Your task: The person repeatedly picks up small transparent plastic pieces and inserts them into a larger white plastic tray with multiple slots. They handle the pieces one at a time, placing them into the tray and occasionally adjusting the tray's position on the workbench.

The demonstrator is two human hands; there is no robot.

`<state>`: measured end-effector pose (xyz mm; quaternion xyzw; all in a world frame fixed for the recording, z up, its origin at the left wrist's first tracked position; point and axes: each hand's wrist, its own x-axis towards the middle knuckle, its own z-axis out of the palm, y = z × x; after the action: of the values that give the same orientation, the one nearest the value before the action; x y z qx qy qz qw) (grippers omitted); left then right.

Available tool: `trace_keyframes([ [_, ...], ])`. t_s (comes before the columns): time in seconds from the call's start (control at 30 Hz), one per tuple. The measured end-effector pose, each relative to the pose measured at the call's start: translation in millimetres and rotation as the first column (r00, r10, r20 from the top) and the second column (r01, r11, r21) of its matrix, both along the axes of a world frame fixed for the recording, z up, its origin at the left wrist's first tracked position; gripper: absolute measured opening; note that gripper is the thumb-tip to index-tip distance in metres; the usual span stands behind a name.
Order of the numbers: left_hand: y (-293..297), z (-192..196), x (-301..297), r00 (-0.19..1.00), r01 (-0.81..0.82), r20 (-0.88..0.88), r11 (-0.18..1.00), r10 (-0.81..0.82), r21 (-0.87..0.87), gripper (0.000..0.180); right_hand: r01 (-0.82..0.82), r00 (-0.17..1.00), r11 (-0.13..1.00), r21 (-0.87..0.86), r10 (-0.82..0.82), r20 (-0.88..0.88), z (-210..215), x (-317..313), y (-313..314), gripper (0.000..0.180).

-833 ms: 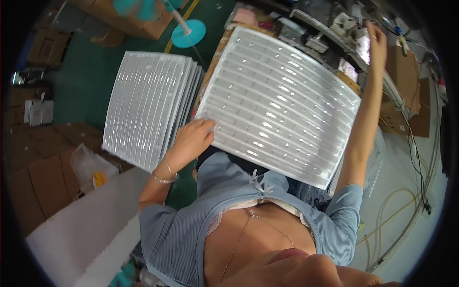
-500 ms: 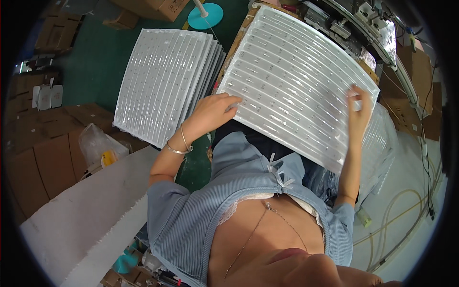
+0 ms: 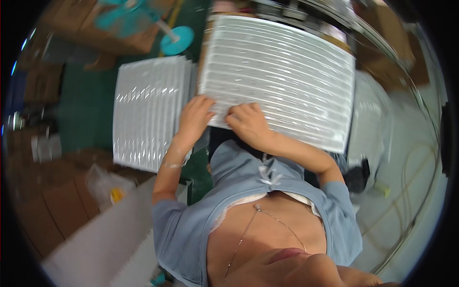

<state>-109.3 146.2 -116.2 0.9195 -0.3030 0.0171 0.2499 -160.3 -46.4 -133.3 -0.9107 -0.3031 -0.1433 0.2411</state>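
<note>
The head view looks down at a large white ribbed sheet point(image 3: 282, 76) that lies flat on the surface point(image 3: 345, 44) in front of the person. Both hands are at its near left corner, close together. The left hand point(image 3: 195, 117) lies with the fingers spread over the corner of the sheet, the palm down. The right hand point(image 3: 248, 123) is just beside it, the fingers curled onto the near edge of the sheet; I cannot tell if they pinch the edge or only press on it.

To the left of the sheet stands a stack of the same ribbed sheets point(image 3: 150, 112), lower, over the green floor point(image 3: 81, 103), with its right edge near the left hand. A turquoise round base point(image 3: 177, 40) with a pole is on the floor behind the stack. Brown cardboard boxes point(image 3: 52, 201) are at the left rim of the picture, and a clear plastic bag point(image 3: 107, 186) lies near them. A thin bracelet point(image 3: 173, 165) is on the left wrist
</note>
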Motion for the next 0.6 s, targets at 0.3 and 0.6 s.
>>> trace_keyframes([
  [0.3,-7.4,-1.6,-8.2,0.991,0.000,-0.136,1.000,0.000,-0.003,0.029,0.199,0.914,0.781,0.592,0.070,-0.399,34.9,-5.3,-53.8,0.014],
  [0.6,-23.1,1.7,-9.9,0.966,0.045,-0.250,0.994,-0.069,-0.101,0.025,0.552,0.823,0.519,0.652,-0.212,-0.528,37.8,-2.8,-144.9,0.010],
])
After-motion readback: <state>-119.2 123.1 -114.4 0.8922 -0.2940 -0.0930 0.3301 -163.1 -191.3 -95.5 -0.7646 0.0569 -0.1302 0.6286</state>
